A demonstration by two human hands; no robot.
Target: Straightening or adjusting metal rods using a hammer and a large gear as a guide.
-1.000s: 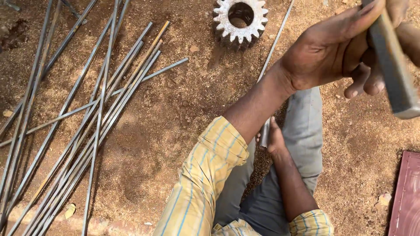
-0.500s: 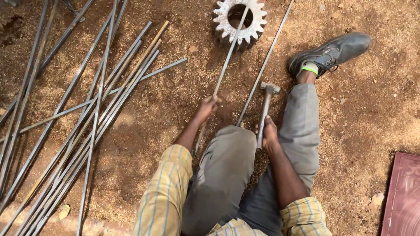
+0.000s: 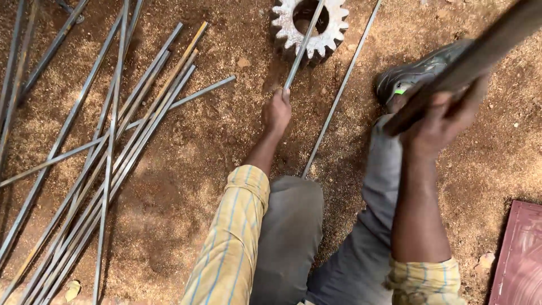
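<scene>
My left hand [image 3: 276, 111] grips a thin metal rod [image 3: 305, 42] whose far part lies across a large toothed steel gear [image 3: 309, 22] on the dirt. My right hand [image 3: 443, 116] is raised close to the camera, shut on a wooden hammer handle [image 3: 480, 56] that slants up to the right; the hammer's head is out of view. A second thin rod [image 3: 341, 90] lies on the ground between my hands. My grey trousers and a grey shoe [image 3: 418, 70] sit below the raised handle.
A loose pile of several long metal rods [image 3: 113, 152] spreads over the sandy ground on the left. A dark red flat panel [image 3: 519, 254] lies at the lower right edge.
My right hand has lifted the hammer from beside my knee up toward the camera. My left hand keeps hold of the rod lying on the gear.
</scene>
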